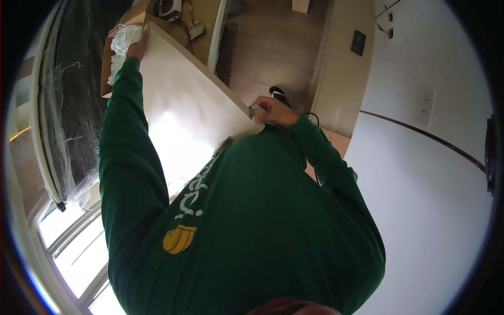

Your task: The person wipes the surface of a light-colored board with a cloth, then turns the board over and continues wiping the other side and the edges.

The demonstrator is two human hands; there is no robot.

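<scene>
Green sweatshirt [262, 210] is filling the near foreground, its wearer looking down over a pale, flat panel [184, 105]. This panel is slanting from the chest toward the upper left, its long narrow edge facing the brown floor [273, 47]. Far out, the left hand [137, 48] is resting on the panel's left edge, beside clear plastic wrap [125, 39] in a cardboard box [106, 71]; its inner side is hiding, so I cannot tell how tightly it is closing. Close to the body, the right hand [275, 112] is pinching a small grey fitting [257, 110] between thumb and fingers at the panel's near right corner. Another metal fitting [222, 146] is sitting along the near edge, against the sweatshirt.

Good work here, I am judging, is depending on the left hand steadying the panel, while the right is guiding the fitting gently, without prying at the corner. Bare metal is probably threatening scratches and snagged fabric, so leaving a little room between shirt and fitting is making sense. A black cable [315, 116] is looping near the right sleeve and is deserving care.
</scene>
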